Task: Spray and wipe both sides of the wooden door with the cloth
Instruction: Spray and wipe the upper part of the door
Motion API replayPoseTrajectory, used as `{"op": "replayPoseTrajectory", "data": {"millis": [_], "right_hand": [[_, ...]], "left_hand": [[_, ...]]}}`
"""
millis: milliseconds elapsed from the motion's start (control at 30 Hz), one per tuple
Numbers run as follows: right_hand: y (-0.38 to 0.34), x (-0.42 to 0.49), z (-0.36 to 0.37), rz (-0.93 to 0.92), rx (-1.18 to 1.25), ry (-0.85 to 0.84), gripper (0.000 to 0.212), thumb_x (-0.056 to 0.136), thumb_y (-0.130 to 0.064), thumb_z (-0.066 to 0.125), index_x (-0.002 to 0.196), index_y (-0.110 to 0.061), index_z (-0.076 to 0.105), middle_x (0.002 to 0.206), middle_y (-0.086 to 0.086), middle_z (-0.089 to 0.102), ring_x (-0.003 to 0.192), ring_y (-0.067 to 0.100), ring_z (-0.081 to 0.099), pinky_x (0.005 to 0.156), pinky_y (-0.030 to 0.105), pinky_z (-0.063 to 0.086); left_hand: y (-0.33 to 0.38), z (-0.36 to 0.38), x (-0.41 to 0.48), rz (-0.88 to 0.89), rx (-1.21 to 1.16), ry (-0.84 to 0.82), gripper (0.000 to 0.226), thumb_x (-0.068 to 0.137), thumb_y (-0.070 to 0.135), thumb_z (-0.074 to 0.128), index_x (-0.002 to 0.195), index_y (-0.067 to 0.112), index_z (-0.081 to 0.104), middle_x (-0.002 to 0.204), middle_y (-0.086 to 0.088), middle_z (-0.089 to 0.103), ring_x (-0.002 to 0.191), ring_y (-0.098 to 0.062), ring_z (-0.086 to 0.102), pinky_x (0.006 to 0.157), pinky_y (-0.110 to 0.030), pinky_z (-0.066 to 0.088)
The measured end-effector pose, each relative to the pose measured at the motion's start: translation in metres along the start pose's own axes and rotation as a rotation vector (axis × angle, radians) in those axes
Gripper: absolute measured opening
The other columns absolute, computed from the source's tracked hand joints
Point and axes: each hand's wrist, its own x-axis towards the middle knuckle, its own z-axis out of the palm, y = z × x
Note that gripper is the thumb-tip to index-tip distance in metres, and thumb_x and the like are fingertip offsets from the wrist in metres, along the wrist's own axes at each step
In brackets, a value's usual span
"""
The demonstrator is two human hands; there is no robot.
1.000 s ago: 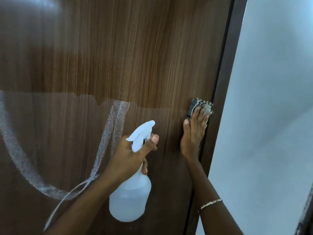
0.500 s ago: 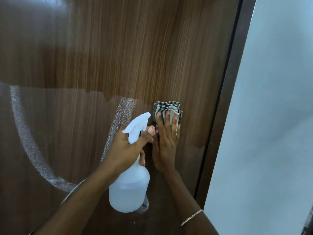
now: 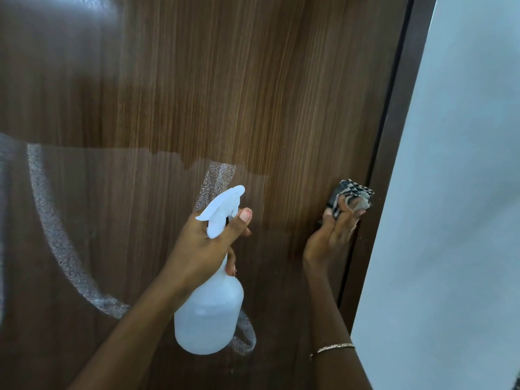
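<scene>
The brown wooden door [image 3: 213, 88] fills the view. A wet, wiped patch covers its lower half, with white spray streaks [image 3: 56, 237] curving down the left and one behind the nozzle. My left hand [image 3: 205, 249] grips the neck of a white spray bottle [image 3: 209, 316], held upright just off the door, thumb raised beside the nozzle. My right hand [image 3: 330, 235] holds a folded black-and-white checked cloth [image 3: 351, 192] against the door's right edge, fingers bent over it and thumb at its side.
A dark door frame [image 3: 394, 142] runs down the right of the door. A pale wall [image 3: 455, 220] lies beyond it. A thin bracelet [image 3: 332, 347] sits on my right wrist.
My right hand swept the cloth left to the middle of the door, then back right to the door's edge. My left hand and the bottle stayed about where they were.
</scene>
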Motion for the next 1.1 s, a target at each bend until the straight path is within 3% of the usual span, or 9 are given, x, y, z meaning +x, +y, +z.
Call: {"op": "replayPoseTrajectory", "data": {"millis": [67,133,233,300,433,633,900,967,1100], "right_hand": [[-0.026,-0.028,0.019,-0.071,-0.026,-0.014,0.059,0.105,-0.045,0.033,0.157,-0.019,0.036,0.17,0.007,0.016,0.157,0.018,0.012,0.127,0.048,0.016],[-0.039,-0.054,0.034,-0.273,-0.129,-0.076,0.048,0.108,-0.041,0.036,0.155,-0.032,0.032,0.169,0.006,0.02,0.158,0.022,0.012,0.128,0.047,0.006],[-0.036,-0.051,0.04,-0.462,-0.263,-0.104,0.04,0.105,-0.025,0.049,0.144,-0.016,0.05,0.165,0.008,0.034,0.157,0.026,0.019,0.128,0.049,0.003],[-0.032,-0.032,0.036,-0.453,-0.281,-0.073,0.042,0.103,-0.025,0.052,0.142,-0.011,0.05,0.164,0.009,0.035,0.157,0.026,0.02,0.128,0.049,0.002],[-0.038,0.009,0.023,-0.216,-0.271,0.02,0.064,0.105,-0.033,0.041,0.162,-0.014,0.018,0.17,0.012,0.014,0.158,0.024,0.008,0.127,0.054,0.001],[-0.054,-0.004,0.049,-0.138,-0.384,0.067,0.07,0.106,-0.05,0.025,0.163,-0.011,0.013,0.171,0.012,0.008,0.158,0.031,0.003,0.127,0.054,0.007],[-0.058,-0.061,0.062,-0.792,-0.559,-0.269,0.059,0.109,-0.041,0.03,0.162,-0.017,0.022,0.17,0.006,0.016,0.158,0.027,0.01,0.126,0.054,0.016],[-0.047,-0.037,0.05,-0.707,-0.551,-0.214,0.059,0.11,-0.043,0.022,0.163,-0.018,0.018,0.171,0.005,0.014,0.159,0.027,0.008,0.126,0.055,0.014],[-0.042,-0.024,0.047,-0.281,-0.415,-0.004,0.061,0.11,-0.044,0.019,0.164,-0.015,0.016,0.171,0.006,0.011,0.159,0.03,0.006,0.124,0.057,0.017]], "left_hand": [[-0.003,0.0,0.0,-0.013,0.014,0.017,0.051,0.082,0.052,0.058,0.125,0.027,0.062,0.084,0.004,0.074,0.041,-0.018,0.057,0.062,-0.039,0.061],[-0.005,0.002,0.0,0.019,0.004,-0.002,0.046,0.087,0.049,0.058,0.131,0.039,0.056,0.087,0.004,0.074,0.04,-0.018,0.055,0.06,-0.036,0.061],[-0.005,0.003,-0.001,0.034,0.001,-0.007,0.045,0.086,0.048,0.059,0.131,0.046,0.053,0.089,0.007,0.074,0.039,-0.019,0.055,0.061,-0.038,0.062],[-0.005,0.001,-0.003,0.021,0.018,0.009,0.049,0.086,0.05,0.058,0.133,0.039,0.055,0.087,0.008,0.074,0.04,-0.019,0.056,0.063,-0.039,0.062],[-0.005,-0.009,-0.006,-0.045,0.05,0.038,0.053,0.083,0.051,0.056,0.125,0.02,0.062,0.069,0.013,0.071,0.04,-0.017,0.057,0.064,-0.032,0.061],[-0.013,-0.025,-0.011,-0.076,0.034,0.064,0.044,0.08,0.054,0.058,0.115,0.027,0.064,0.077,0.003,0.073,0.042,-0.017,0.057,0.064,-0.043,0.061],[-0.012,-0.024,-0.016,0.008,-0.016,0.04,0.042,0.09,0.043,0.058,0.13,0.05,0.05,0.085,-0.002,0.072,0.038,-0.019,0.051,0.056,-0.035,0.058],[-0.013,-0.028,-0.018,-0.015,-0.007,0.048,0.047,0.086,0.047,0.058,0.132,0.047,0.05,0.085,0.0,0.072,0.039,-0.017,0.052,0.057,-0.038,0.059],[-0.015,-0.04,-0.023,-0.043,0.026,0.065,0.054,0.085,0.049,0.058,0.138,0.041,0.051,0.089,0.003,0.073,0.04,-0.017,0.054,0.06,-0.037,0.059]]}}
